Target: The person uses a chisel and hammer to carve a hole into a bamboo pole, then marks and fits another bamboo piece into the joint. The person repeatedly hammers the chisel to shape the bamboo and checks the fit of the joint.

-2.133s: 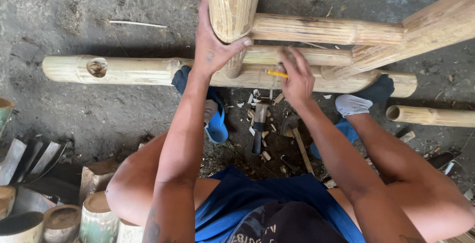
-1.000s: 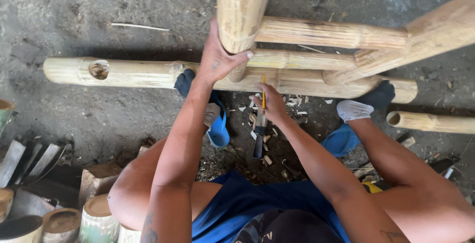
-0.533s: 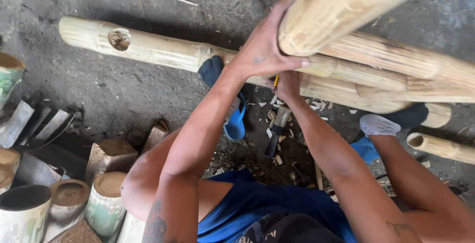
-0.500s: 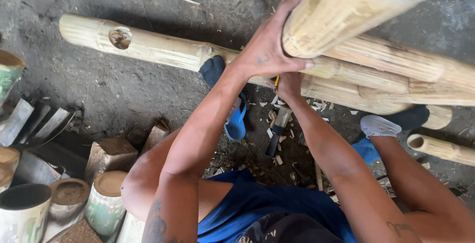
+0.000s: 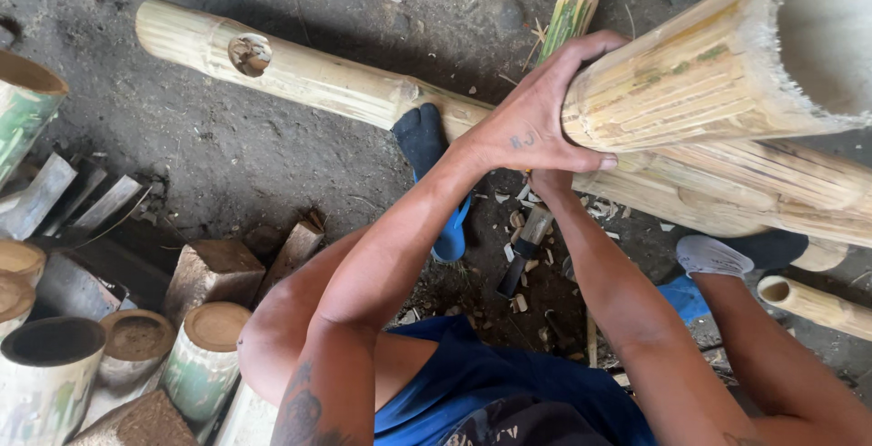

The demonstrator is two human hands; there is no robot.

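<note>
My left hand (image 5: 543, 117) is wrapped around a thick upright bamboo pole (image 5: 699, 87), whose hollow cut end fills the upper right. My right hand (image 5: 550, 182) reaches in just below it, mostly hidden behind the left hand and the pole, so I cannot see what it holds. Behind both lies a long bamboo pole (image 5: 309, 74) on the ground with a round hole cut near its left end. On the floor between my legs rests a dark-handled tool (image 5: 525, 248) among wood chips.
My feet rest against the lying pole: one in a dark sock and blue sandal (image 5: 427, 142), one in a white sock (image 5: 713, 255). Several short bamboo sections (image 5: 204, 355) and wooden blocks (image 5: 213, 269) stand at lower left. A thin bamboo tube (image 5: 808, 301) lies at right.
The upright pole's top now looms larger and farther right in view. My left hand has kept its grip. My right hand has moved from the lying pole to under the left hand.
</note>
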